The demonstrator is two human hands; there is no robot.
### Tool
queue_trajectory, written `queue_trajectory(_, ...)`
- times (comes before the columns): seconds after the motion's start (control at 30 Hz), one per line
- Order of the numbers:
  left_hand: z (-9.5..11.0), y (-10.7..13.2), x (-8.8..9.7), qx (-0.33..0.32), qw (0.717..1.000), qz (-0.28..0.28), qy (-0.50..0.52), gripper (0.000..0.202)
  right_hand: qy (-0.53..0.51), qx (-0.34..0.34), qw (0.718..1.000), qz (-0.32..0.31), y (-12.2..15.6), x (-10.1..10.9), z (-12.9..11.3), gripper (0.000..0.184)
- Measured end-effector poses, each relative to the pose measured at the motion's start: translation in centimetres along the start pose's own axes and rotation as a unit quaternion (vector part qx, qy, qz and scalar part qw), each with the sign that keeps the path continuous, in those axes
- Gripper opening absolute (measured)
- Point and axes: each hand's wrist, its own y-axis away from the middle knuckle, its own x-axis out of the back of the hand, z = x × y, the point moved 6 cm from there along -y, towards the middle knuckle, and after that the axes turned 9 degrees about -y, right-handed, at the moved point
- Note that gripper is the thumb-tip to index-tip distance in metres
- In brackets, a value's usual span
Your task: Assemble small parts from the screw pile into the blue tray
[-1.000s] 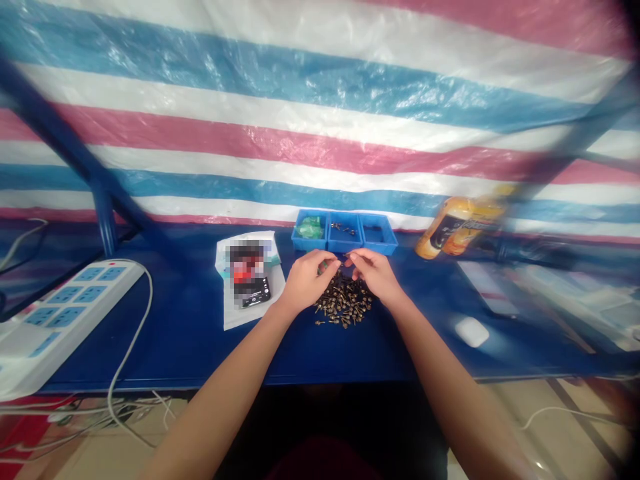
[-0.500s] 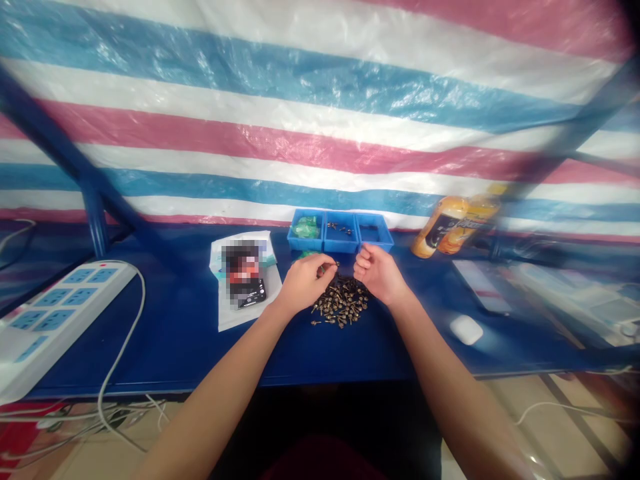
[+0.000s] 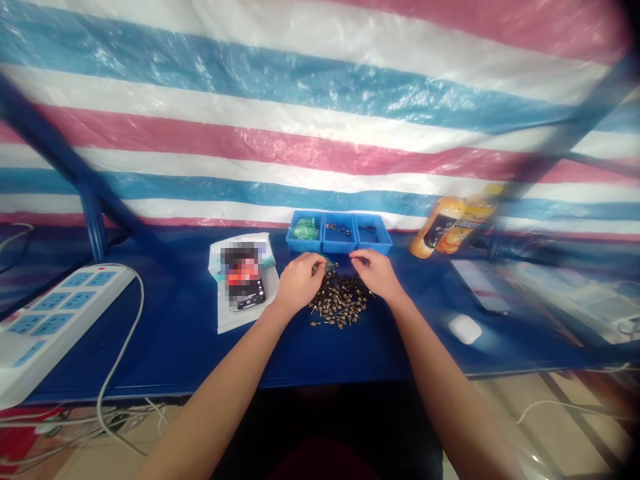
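Ribbed brass fittings (image 3: 340, 305) heap beneath the left hand (image 3: 300, 283), narrowly pinching a green piece (image 3: 327, 266), and the curled right hand (image 3: 375, 272), grip unclear.

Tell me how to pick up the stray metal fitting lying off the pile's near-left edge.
Pinch its shank, coming from the near-left side: the stray metal fitting lies flat on the blue bench, apart from the pile, so that side is open.

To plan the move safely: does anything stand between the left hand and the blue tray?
Nothing visible does. The left hand is just in front of the blue tray. The pile of metal parts lies to the hand's right, nearer the person, so it is not between them.
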Motion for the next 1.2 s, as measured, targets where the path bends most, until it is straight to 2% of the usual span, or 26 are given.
queue_trajectory(0.07, -0.4, 0.0, -0.1, 0.012, 1.000, 0.002, -0.011, 0.019, 0.097, 0.015, 0.993, -0.065, 0.4, -1.5, -0.1, 0.024)
queue_trajectory(0.17, -0.5, 0.0, -0.5, 0.014, 1.000, -0.013, -0.016, 0.019, 0.177, 0.006, 0.978, -0.106, 0.7, -3.2, -0.3, 0.032)
queue_trajectory(0.33, -0.3, 0.0, -0.5, 0.007, 1.000, -0.023, -0.017, 0.020, 0.210, -0.016, 0.971, -0.112, -0.1, -4.4, -0.8, 0.034)
queue_trajectory(0.6, -0.3, -0.1, -0.3, 0.006, 1.000, -0.020, 0.004, 0.022, 0.227, -0.016, 0.969, -0.099, -0.3, -3.7, -0.6, 0.026)
queue_trajectory(0.7, -0.2, -0.1, -0.2, -0.002, 1.000, -0.015, 0.017, 0.023, 0.146, -0.008, 0.986, -0.076, -0.3, -3.2, -0.7, 0.022)
queue_trajectory(0.8, 0.3, -0.2, 0.1, -0.018, 0.999, -0.007, 0.035, 0.021, -0.029, 0.010, 0.997, -0.067, -0.1, -3.0, -1.2, 0.019)
queue_trajectory(0.9, 0.8, -0.1, 0.4, -0.033, 0.998, -0.004, 0.053, 0.020, -0.164, 0.008, 0.984, -0.065, 0.2, -3.1, -1.7, 0.021)
queue_trajectory(1.07, 1.2, 0.0, 0.6, -0.051, 0.997, 0.011, 0.065, 0.022, -0.249, -0.007, 0.967, -0.058, 0.6, -3.4, -2.3, 0.020)
queue_trajectory(1.2, 1.2, 0.0, 0.9, -0.061, 0.994, 0.035, 0.082, 0.021, -0.334, -0.041, 0.937, -0.091, 0.7, -3.8, -2.0, 0.021)
